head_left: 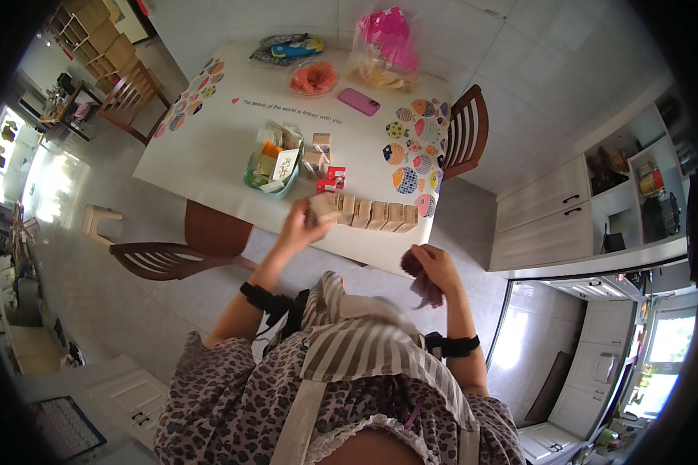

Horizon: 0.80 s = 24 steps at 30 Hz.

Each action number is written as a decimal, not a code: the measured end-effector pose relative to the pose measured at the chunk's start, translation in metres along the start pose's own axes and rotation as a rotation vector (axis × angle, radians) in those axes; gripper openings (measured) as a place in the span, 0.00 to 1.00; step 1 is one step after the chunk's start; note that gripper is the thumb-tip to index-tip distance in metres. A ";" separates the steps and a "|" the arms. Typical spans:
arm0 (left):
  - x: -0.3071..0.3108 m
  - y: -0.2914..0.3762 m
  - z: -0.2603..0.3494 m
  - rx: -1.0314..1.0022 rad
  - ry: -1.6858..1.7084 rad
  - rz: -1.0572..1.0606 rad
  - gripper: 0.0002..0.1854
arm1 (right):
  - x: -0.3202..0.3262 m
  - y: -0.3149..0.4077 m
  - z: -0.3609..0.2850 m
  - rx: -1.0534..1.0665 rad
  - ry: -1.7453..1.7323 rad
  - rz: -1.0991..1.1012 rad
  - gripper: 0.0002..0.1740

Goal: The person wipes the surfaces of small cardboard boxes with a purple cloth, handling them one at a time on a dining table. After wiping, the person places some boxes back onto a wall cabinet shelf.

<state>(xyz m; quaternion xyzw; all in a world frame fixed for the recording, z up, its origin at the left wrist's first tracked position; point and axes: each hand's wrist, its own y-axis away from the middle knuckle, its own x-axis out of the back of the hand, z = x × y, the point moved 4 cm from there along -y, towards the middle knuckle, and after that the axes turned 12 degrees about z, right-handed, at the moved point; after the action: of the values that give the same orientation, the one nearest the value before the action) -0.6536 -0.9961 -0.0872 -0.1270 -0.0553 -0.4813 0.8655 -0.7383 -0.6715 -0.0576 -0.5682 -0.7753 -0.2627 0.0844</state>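
My left hand point(295, 225) grips a small brown cardboard box point(324, 208) at the table's near edge, at the left end of a row of several similar boxes point(378, 215). Whether the held box rests on the tabletop, I cannot tell. A crumpled purple-brown cloth point(426, 285) hangs from my right hand point(440, 267), just off the table's near right corner. Behind the row lie two red-and-white boxes point(335, 174). Farther back are a brown box point(321, 139) and another small box in clear wrap point(313, 163). Left of these stands a teal plastic basket point(279, 193) filled with packets.
On the white table point(209, 145) lie a purple phone point(359, 102), a clear bowl with red plastic point(313, 78), a plastic bag with pink contents point(387, 49) and a blue-yellow pack point(296, 48). Wooden chairs stand at the right point(468, 133) and near left point(218, 229).
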 end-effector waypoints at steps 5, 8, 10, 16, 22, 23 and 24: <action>0.038 -0.017 -0.084 0.214 0.117 0.054 0.33 | 0.043 0.008 0.020 -0.062 -0.016 0.029 0.19; 0.028 -0.029 -0.101 0.233 0.072 -0.013 0.34 | 0.065 0.018 0.023 -0.109 -0.151 0.119 0.18; 0.020 -0.032 -0.104 0.231 -0.013 0.012 0.34 | 0.083 0.026 0.025 -0.143 -0.219 0.228 0.18; 0.000 -0.035 -0.104 0.110 -0.154 -0.028 0.34 | 0.115 0.049 0.031 -0.122 -0.597 0.350 0.21; -0.005 -0.048 -0.097 -0.039 -0.320 -0.033 0.30 | 0.120 0.053 0.039 0.038 -1.036 0.234 0.33; -0.003 -0.050 -0.094 0.009 -0.399 -0.044 0.29 | 0.120 0.053 0.040 0.048 -1.101 0.215 0.35; 0.002 -0.056 -0.083 -0.065 -0.473 0.018 0.29 | 0.120 0.052 0.040 0.081 -1.171 0.211 0.36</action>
<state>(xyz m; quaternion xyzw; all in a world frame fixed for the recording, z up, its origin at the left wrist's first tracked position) -0.7017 -1.0487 -0.1578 -0.2643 -0.2399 -0.4322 0.8282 -0.7246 -0.5396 -0.0233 -0.6889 -0.6414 0.1339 -0.3101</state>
